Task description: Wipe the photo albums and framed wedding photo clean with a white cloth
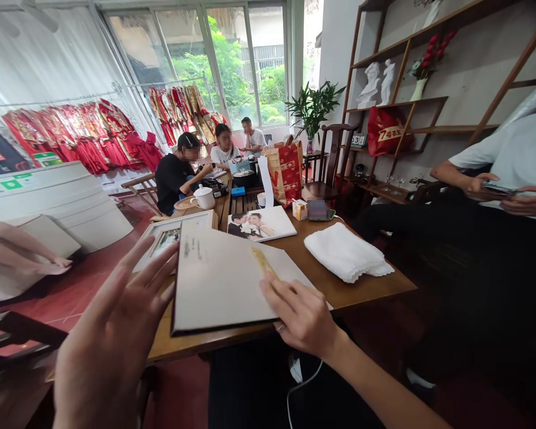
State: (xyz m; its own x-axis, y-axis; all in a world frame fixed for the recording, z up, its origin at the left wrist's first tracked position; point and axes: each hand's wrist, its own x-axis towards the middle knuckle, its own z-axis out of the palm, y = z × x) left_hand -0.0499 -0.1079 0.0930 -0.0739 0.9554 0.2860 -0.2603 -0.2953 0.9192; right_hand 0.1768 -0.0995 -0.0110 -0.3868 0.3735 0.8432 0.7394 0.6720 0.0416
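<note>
A white photo panel with a dark edge and small print at its upper left lies tilted over the table's near edge. My right hand has its fingers closed on a flat yellowish scraper-like strip, whose far end rests against or just above the panel's face. My left hand is raised at the panel's left edge, fingers stretched out and apart. Whether its fingertips touch that edge I cannot tell. Just behind the panel are a wedding photo print and a pale picture frame.
A folded white towel lies on the wooden table at right. Farther back stand a paper bag, a small box and a white teapot. A person sits at right holding a phone; several others sit beyond.
</note>
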